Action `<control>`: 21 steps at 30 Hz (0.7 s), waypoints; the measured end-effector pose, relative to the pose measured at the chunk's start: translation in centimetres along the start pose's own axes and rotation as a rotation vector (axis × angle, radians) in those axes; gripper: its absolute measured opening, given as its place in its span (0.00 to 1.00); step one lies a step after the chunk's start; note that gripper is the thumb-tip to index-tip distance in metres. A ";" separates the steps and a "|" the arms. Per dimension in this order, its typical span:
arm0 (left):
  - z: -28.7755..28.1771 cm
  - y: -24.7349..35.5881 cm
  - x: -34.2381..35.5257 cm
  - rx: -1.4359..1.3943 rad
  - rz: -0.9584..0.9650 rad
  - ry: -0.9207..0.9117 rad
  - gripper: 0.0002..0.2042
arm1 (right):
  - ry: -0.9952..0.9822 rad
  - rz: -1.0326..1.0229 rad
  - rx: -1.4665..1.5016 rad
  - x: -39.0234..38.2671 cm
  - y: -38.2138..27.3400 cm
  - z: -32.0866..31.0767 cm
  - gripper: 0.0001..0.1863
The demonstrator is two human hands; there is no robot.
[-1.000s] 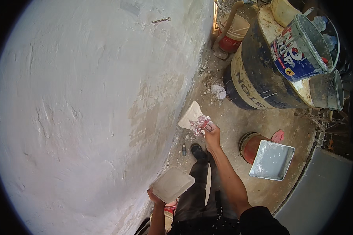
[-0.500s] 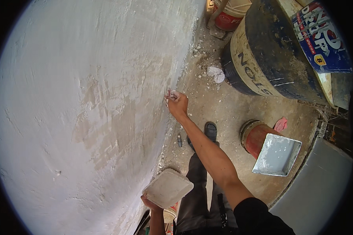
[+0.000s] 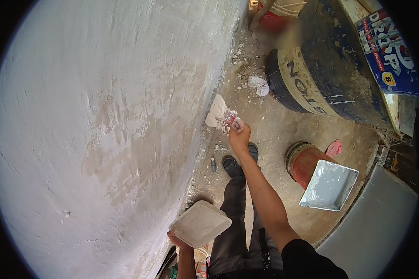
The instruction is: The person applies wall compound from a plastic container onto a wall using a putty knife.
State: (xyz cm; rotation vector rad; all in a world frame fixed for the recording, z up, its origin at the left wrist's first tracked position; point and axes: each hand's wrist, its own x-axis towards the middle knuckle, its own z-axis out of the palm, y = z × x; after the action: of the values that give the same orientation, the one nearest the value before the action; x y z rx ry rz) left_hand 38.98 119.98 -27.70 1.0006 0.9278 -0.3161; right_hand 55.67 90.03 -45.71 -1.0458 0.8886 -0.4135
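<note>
My right hand (image 3: 239, 136) is closed around the reddish handle of a putty knife (image 3: 217, 111). Its wide blade is coated in pale plaster and points at the wall's lower edge; I cannot tell whether it touches. The wall (image 3: 135, 135) on the left is whitish, with beige patches and rough smears across its middle. Low down beside it, my left hand (image 3: 179, 240) grips the near left edge of a shallow, rounded tray (image 3: 201, 224) with a pale, plaster-smeared inside. Some fingers of that hand are hidden under the tray.
A big dark drum with a cream band (image 3: 298, 79) stands at the upper right, a blue printed package (image 3: 388, 56) above it. A grey paint tray (image 3: 330, 186) overlaps a red bucket (image 3: 306, 162). Plaster crumbs, a crumpled white bag (image 3: 259, 86), a pink cloth (image 3: 334, 148) and a small dark cylinder (image 3: 213, 164) litter the floor.
My right hand has moved right and slightly nearer, off the wall, and the knife blade now shows broadside. My left hand and its tray have hardly moved. One shoe shows more fully.
</note>
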 end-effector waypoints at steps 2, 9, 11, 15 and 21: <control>0.6 -0.3 0.1 -0.008 0.003 -0.014 0.32 | 0.014 -0.031 -0.069 3.4 3.4 -1.5 0.09; -0.7 0.3 -0.3 -0.027 0.038 0.013 0.32 | -0.217 -0.065 0.031 3.9 3.2 2.9 0.13; -0.1 0.5 -0.6 -0.018 0.033 0.002 0.32 | -0.226 -0.053 0.048 3.1 2.5 3.0 0.12; -0.4 0.3 -0.4 -0.011 0.030 0.008 0.32 | -0.270 -0.033 0.125 2.1 1.4 2.9 0.12; -0.4 0.5 -0.3 -0.017 0.012 0.023 0.32 | -0.269 -0.064 0.113 0.1 -0.3 3.9 0.12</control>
State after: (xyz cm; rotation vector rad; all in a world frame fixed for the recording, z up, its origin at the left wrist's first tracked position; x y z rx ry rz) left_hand 38.88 120.53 -27.26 0.9955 0.9436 -0.2863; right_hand 58.82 92.02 -44.68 -1.0002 0.5863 -0.3623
